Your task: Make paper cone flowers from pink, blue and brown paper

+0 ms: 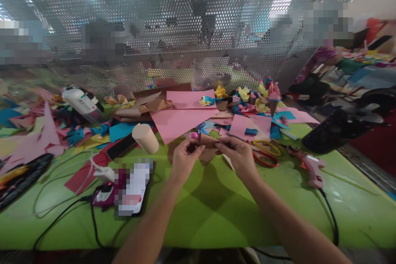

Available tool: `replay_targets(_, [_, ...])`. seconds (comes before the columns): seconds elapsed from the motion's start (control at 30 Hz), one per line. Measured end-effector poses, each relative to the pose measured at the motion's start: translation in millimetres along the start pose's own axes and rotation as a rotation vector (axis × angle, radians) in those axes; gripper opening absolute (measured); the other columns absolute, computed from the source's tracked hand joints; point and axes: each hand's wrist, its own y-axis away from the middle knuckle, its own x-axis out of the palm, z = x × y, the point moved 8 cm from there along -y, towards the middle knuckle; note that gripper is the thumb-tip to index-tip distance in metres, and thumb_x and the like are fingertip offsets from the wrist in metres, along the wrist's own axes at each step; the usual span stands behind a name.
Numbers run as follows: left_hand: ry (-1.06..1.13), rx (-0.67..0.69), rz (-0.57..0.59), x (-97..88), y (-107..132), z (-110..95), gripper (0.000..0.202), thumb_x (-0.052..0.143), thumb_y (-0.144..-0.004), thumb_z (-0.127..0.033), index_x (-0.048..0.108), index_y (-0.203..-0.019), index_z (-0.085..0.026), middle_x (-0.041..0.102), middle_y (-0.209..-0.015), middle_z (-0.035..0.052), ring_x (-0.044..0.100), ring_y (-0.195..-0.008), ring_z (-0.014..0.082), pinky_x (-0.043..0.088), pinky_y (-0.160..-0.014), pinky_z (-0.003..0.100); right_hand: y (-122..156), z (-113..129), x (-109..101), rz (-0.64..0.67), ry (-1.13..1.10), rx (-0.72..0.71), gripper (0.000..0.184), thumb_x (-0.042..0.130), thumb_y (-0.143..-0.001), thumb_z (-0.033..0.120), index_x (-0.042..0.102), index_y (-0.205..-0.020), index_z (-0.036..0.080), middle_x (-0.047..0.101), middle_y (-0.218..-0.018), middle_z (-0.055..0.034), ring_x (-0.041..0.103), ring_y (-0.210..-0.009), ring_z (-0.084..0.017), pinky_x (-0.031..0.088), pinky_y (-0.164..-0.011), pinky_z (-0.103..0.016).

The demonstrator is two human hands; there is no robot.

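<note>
Between my two hands, above the green table, is a small folded piece of brown paper [209, 142]. My left hand [185, 157] pinches its left end, thumb and fingers closed on it. At the right end my right hand [237, 154] grips the same paper with thumb and fingertips. Just behind the fingers lie bits of blue and pink paper, partly covered by my hands. Scissors with red and yellow handles [265, 161] rest to the right of my right hand. A pink glue gun [312, 169] lies farther right, its black cord running toward the front edge.
A phone [137, 187], a purple power socket [103, 196] with cables and a beige cylinder [146, 138] stand or lie on the left. Pink sheets [182, 121] and crumpled paper flowers [244, 93] cover the back. A black cylindrical object [337, 128] leans at right. A perforated metal screen [173, 29] rises behind.
</note>
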Motion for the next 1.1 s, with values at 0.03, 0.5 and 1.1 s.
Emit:
replay_targets(0.03, [-0.004,0.004,-0.006,-0.5,0.1,0.1,0.018,0.077,-0.074,-0.033,0.064,-0.072,-0.020,0.054,-0.057,-0.0051,0.052,-0.056,0.0123,0.042,-0.054,0.023,-0.1,-0.2,0.4,0.002,-0.001,0.004,0.030,0.087,-0.065,0.045,0.080,-0.079,0.020,0.074,-0.067,-0.0025,0.066,-0.058,-0.019,0.053,-0.057,-0.031])
replay_targets(0.5, [0.007,0.016,-0.001,-0.7,0.6,-1.1,0.015,0.074,-0.077,-0.031,0.065,-0.072,-0.021,0.054,-0.057,-0.0035,0.056,-0.060,0.0151,0.046,-0.057,0.025,-0.7,-6.0,5.1,0.043,-0.080,0.047,0.035,0.091,-0.060,0.042,0.080,-0.087,0.021,0.077,-0.081,-0.0028,0.067,-0.069,-0.018,0.055,-0.066,-0.031])
replay_targets(1.1, [0.138,-0.026,0.109,7.0,0.5,-4.6,0.019,0.077,-0.077,-0.035,0.065,-0.077,-0.020,0.066,-0.068,-0.0005,0.064,-0.070,0.0178,0.053,-0.067,0.028,-4.2,-4.5,1.9,0.021,-0.241,0.137,0.032,0.092,-0.056,0.047,0.078,-0.070,0.021,0.071,-0.062,-0.0004,0.063,-0.055,-0.015,0.051,-0.058,-0.029])
